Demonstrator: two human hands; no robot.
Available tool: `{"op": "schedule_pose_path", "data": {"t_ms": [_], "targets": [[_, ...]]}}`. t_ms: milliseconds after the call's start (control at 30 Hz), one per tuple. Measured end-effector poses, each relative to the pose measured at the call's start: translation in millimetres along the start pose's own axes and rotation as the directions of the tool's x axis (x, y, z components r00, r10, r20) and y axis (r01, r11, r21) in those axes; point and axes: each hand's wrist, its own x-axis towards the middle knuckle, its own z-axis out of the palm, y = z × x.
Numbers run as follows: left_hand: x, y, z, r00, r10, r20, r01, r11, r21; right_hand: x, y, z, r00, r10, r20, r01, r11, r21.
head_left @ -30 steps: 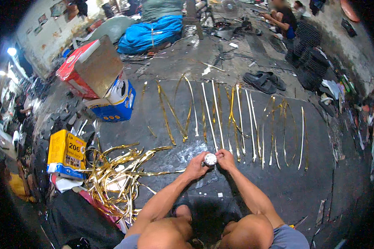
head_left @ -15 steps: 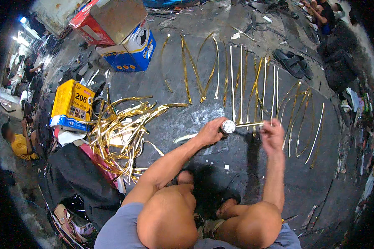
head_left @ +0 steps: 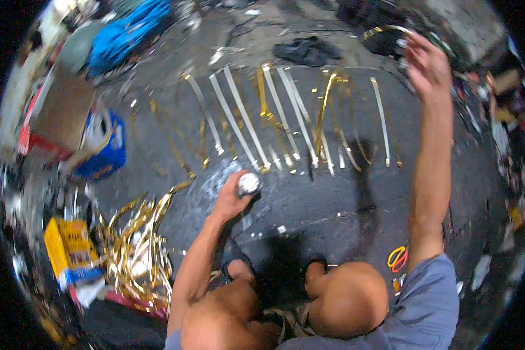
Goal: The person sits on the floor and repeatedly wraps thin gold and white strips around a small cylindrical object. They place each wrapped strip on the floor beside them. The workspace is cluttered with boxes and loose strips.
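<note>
My left hand is wrapped round a small round can with a white top, low over the dark mat. At the far right, my right hand is raised at the end of an outstretched arm, somewhat blurred. From its fingertips a thin gold strip curves off to the left. Between the hands, several white strips and gold strips lie spread side by side on the mat. A tangled heap of shiny gold strips lies to the left of my left forearm.
A yellow box stands beside the heap. Behind it are a blue box and an open red carton. Dark sandals lie beyond the strips. Yellow and red scissor-like handles lie near my right knee.
My right hand has swung away from the can, far out to the right, with a gold strip. My left hand still holds the can. The whole view has turned toward the right.
</note>
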Motion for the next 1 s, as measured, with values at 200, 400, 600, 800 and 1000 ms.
{"op": "schedule_pose_path", "data": {"t_ms": [200,400,600,800,1000], "targets": [[-14.2,-97.3,-65.7,0.913,-0.040,-0.406,0.292,0.760,0.581,56.0,5.3,-79.4,0.997,-0.035,-0.066,0.041,0.994,0.100],[-50.1,-137.4,-142.3,0.944,-0.120,-0.308,0.325,0.510,0.796,-40.8,112.1,-190.7,0.851,-0.055,-0.522,0.208,0.948,0.240],[-25.9,-126.9,-123.5,0.985,-0.101,-0.142,0.174,0.582,0.795,-179.5,208.7,-364.1,0.415,-0.103,-0.904,-0.478,0.821,-0.313],[-37.2,-67.8,-127.8,0.974,-0.192,-0.119,0.225,0.849,0.478,-264.3,319.6,-161.0,0.849,-0.161,-0.503,-0.408,0.406,-0.818],[-36.8,-35.5,-29.2,0.902,-0.376,-0.213,0.331,0.918,-0.220,-304.3,293.9,64.8,0.853,0.408,0.327,-0.035,0.669,-0.743]]}}
